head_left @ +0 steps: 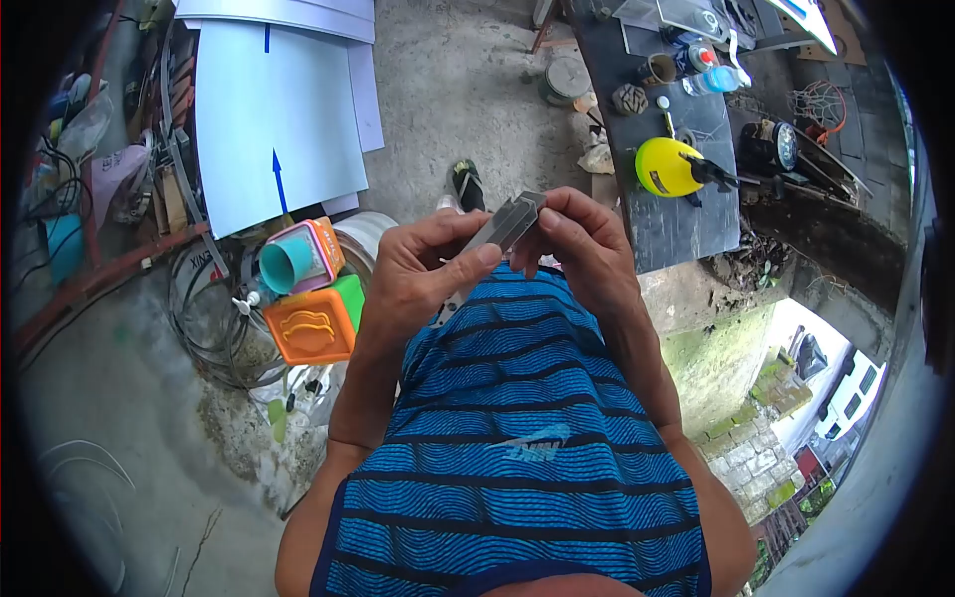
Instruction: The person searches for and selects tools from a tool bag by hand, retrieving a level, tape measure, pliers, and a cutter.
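Observation:
A grey, long metal-looking piece (505, 225) is held at a slant in front of my blue striped shirt (527, 398). My left hand (423, 269) grips its side between thumb and fingers. At its upper right end, my right hand (589, 244) pinches the edge with thumb and forefinger. The lower end of the piece, with small holes, shows below my left hand. My fingertips behind the piece are partly hidden.
At the right, a dark table (686, 224) bears a yellow spray bottle (667, 167), a blue-labelled bottle (711, 82) and cans. White sheets (279, 119) lie at the upper left. Orange containers (310, 328) and coiled cable (199, 328) are at the left.

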Tool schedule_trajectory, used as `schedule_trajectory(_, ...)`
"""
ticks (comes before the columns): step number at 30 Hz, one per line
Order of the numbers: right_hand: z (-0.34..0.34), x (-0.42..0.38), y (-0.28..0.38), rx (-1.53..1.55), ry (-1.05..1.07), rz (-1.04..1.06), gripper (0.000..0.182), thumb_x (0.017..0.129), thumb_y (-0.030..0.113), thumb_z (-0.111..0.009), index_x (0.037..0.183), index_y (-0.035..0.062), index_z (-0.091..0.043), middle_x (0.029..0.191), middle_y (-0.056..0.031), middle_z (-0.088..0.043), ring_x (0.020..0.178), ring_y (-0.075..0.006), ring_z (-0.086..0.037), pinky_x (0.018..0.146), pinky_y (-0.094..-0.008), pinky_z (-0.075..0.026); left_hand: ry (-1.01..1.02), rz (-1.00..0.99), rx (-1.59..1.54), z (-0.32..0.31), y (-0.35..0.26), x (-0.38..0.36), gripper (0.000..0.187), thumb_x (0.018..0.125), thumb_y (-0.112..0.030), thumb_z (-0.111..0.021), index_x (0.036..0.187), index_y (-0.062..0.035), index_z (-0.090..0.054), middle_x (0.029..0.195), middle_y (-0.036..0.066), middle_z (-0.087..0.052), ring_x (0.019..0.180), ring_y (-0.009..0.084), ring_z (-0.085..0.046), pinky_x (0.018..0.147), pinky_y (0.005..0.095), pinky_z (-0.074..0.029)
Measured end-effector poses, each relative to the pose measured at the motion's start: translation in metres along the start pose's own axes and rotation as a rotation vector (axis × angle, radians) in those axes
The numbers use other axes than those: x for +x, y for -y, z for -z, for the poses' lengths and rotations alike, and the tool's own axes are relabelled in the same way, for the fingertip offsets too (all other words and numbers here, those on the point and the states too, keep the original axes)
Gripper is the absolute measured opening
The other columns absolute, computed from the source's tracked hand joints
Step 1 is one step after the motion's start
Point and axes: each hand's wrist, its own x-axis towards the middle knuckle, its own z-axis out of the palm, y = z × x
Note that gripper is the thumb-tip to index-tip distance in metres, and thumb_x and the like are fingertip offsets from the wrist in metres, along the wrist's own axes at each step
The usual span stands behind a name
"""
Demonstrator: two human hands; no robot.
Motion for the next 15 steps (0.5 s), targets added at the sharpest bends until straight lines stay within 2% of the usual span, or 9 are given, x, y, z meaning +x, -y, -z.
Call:
schedule_trajectory(4, -0.011, 0.021, 0.005, -0.014, -0.028, 0.002, 0.022, 0.101, 0.015, -0.057, 0.113, -0.0022, -0.062, 0.089, -0.0120, -0.071, 0.079, -0.0180, -0.070, 0.067, -0.0292, -0.056, 0.065, -0.011, 0.071, 0.020, -0.023, 0.020, 0.034, 0.089, -0.008, -0.075, 0.119, 0.0053, -0.068, 0.094, 0.003, -0.066, 0.078, 0.0067, -0.061, 0.067, 0.0205, -0.049)
schedule_trajectory(7, -0.008, 0.036, 0.009, 0.010, -0.008, -0.010, 0.021, 0.100, 0.015, -0.058, 0.113, -0.0022, -0.062, 0.088, -0.0116, -0.071, 0.079, -0.0182, -0.070, 0.067, -0.0294, -0.056, 0.053, 0.032, 0.147, 0.021, -0.042, 0.029, 0.033, 0.087, -0.008, -0.075, 0.117, 0.0047, -0.070, 0.087, 0.001, -0.063, 0.082, 0.0079, -0.061, 0.073, 0.0223, -0.047)
schedule_trajectory(11, 0.000, 0.048, 0.016, 0.096, 0.023, -0.019, 0.019, 0.099, 0.012, -0.058, 0.112, -0.0023, -0.062, 0.089, -0.0121, -0.071, 0.079, -0.0185, -0.070, 0.067, -0.0297, -0.056, 0.032, 0.050, 0.219, 0.017, -0.049, 0.041, 0.033, 0.086, -0.007, -0.075, 0.117, 0.0050, -0.070, 0.088, 0.002, -0.063, 0.082, 0.0088, -0.061, 0.074, 0.0231, -0.047)
schedule_trajectory(13, 0.007, 0.051, 0.018, 0.110, 0.059, -0.031, 0.018, 0.098, 0.008, -0.057, 0.111, -0.0025, -0.062, 0.090, -0.0129, -0.071, 0.079, -0.0191, -0.070, 0.067, -0.0297, -0.056, 0.012, -0.051, 0.242, 0.014, -0.044, 0.044, 0.032, 0.088, -0.009, -0.076, 0.117, 0.0026, -0.071, 0.087, 0.001, -0.061, 0.068, 0.0038, -0.055, 0.055, 0.0191, -0.041)
schedule_trajectory(15, 0.014, 0.054, 0.018, 0.107, 0.085, -0.018, 0.018, 0.098, 0.007, -0.057, 0.112, -0.0027, -0.062, 0.090, -0.0132, -0.071, 0.079, -0.0194, -0.070, 0.067, -0.0298, -0.056, 0.013, -0.016, 0.246, 0.009, -0.051, 0.049, 0.032, 0.087, -0.008, -0.076, 0.117, 0.0022, -0.071, 0.085, 0.000, -0.060, 0.066, 0.0035, -0.054, 0.054, 0.0191, -0.040)
